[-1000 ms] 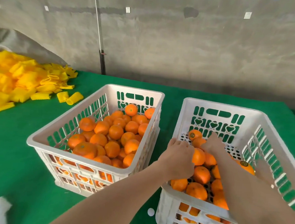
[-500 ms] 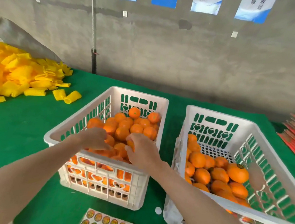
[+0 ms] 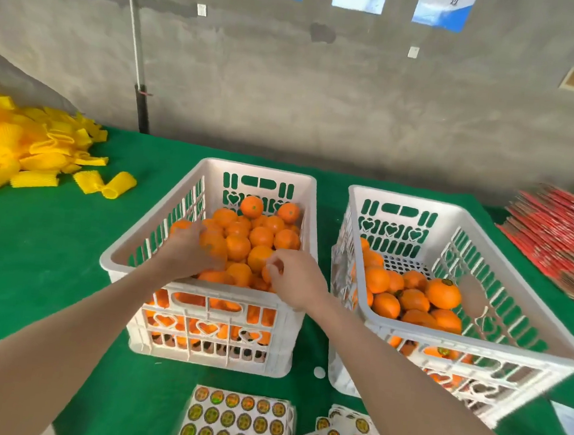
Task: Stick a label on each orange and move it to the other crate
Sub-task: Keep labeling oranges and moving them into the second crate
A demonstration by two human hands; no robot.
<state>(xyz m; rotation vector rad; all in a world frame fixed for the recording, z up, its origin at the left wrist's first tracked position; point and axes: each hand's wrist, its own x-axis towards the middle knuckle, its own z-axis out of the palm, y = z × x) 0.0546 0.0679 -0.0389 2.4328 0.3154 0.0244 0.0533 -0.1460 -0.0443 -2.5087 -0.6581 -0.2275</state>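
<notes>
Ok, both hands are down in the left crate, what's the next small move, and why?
Probably lift both fruits toward the label sheets at the near edge. The left hand curls over a bigger orange, the right hand pinches a smaller orange in the left crate, and I see no label on either, though the left one is blurred.

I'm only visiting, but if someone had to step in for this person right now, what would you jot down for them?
Left hand: inside the left crate, apparently gripping a blurred orange.
Right hand: pinches a near orange in the same crate.
Done: the right crate holds a partial layer of oranges; the top orange shows a label.
Left: the heap in the left crate. Label sheets lie on the green table in front of both crates.
</notes>
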